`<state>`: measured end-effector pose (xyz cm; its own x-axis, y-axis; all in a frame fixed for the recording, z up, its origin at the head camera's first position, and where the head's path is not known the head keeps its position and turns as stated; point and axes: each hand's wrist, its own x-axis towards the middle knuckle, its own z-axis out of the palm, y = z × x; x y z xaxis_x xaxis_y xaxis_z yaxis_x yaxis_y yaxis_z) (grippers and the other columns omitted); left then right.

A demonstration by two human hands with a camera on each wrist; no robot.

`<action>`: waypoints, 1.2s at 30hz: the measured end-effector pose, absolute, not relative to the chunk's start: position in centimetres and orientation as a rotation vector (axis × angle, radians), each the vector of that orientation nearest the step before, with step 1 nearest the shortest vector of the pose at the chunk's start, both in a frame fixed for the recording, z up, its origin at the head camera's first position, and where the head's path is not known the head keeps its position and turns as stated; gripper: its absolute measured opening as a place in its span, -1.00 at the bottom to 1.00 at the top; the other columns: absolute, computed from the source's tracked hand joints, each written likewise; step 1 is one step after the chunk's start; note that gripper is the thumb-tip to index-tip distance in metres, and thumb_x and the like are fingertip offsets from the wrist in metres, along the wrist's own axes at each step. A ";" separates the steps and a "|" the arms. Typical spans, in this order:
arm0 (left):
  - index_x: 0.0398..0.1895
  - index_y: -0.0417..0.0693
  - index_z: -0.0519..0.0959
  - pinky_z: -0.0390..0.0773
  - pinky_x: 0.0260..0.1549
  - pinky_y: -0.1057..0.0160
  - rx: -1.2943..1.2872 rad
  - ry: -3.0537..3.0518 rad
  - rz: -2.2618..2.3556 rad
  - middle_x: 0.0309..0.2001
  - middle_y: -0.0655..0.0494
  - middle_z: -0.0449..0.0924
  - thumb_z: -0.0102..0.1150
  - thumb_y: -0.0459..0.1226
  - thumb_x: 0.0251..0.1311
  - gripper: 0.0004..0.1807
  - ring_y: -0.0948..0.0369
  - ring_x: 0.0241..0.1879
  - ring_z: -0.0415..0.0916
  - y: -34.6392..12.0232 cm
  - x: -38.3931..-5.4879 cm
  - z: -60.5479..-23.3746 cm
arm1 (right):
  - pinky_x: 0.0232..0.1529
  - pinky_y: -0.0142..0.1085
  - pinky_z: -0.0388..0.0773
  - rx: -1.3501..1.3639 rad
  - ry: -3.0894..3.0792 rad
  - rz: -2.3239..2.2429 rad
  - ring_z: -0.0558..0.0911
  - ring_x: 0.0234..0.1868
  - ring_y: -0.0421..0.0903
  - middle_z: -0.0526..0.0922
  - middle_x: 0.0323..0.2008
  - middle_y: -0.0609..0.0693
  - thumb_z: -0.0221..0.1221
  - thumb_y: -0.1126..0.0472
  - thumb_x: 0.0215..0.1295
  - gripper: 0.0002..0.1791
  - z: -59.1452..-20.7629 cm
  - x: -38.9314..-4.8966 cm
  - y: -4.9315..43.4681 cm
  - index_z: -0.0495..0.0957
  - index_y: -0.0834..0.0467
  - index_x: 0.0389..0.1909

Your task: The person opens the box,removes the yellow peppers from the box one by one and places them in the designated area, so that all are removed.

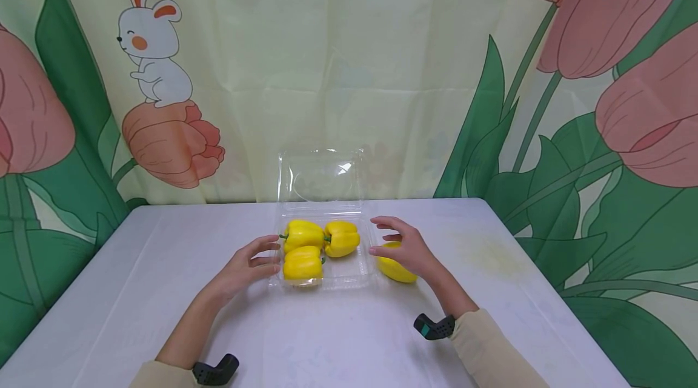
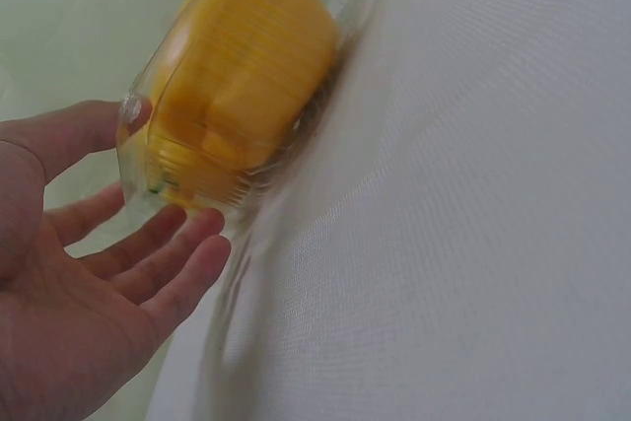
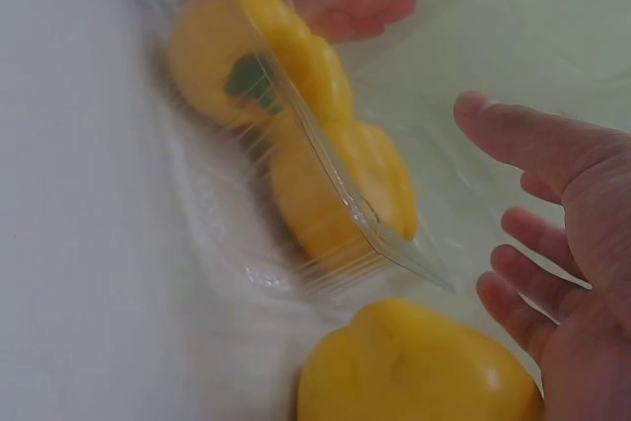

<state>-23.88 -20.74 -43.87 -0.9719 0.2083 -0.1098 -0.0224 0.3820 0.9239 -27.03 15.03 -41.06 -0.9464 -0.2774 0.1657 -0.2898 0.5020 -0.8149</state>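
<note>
A clear plastic clamshell box [image 1: 349, 276] stands on the table with its lid [image 1: 322, 179] raised at the back. Three yellow bell peppers [image 1: 342, 238] sit inside, two along the left side and one at the back right. My left hand [image 1: 242, 270] is at the box's left side, its thumb [image 2: 94, 130] against the rim and the other fingers loosely spread by the wall. Off the box's right edge, my right hand [image 1: 406, 248] hovers with relaxed fingers and holds nothing. Another yellow bell pepper [image 3: 414, 367] lies outside the box, partly hidden under that hand.
A white cloth covers the table [image 1: 327, 339]. Behind it hangs a curtain [image 1: 382, 73] printed with a rabbit and tulips, close to the raised lid. Each wrist wears a small black camera [image 1: 434, 327].
</note>
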 end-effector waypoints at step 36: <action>0.42 0.11 0.20 0.56 0.14 0.03 0.155 2.418 1.647 0.39 -0.13 0.26 0.30 -0.10 0.16 -0.24 -0.10 0.28 0.39 -20.8 -23.9 -43.8 | 0.25 0.09 0.46 0.548 -2.725 1.481 0.43 0.29 0.17 0.43 0.31 0.03 0.42 0.08 0.06 -0.31 -40.7 -27.5 13.9 0.43 0.01 0.26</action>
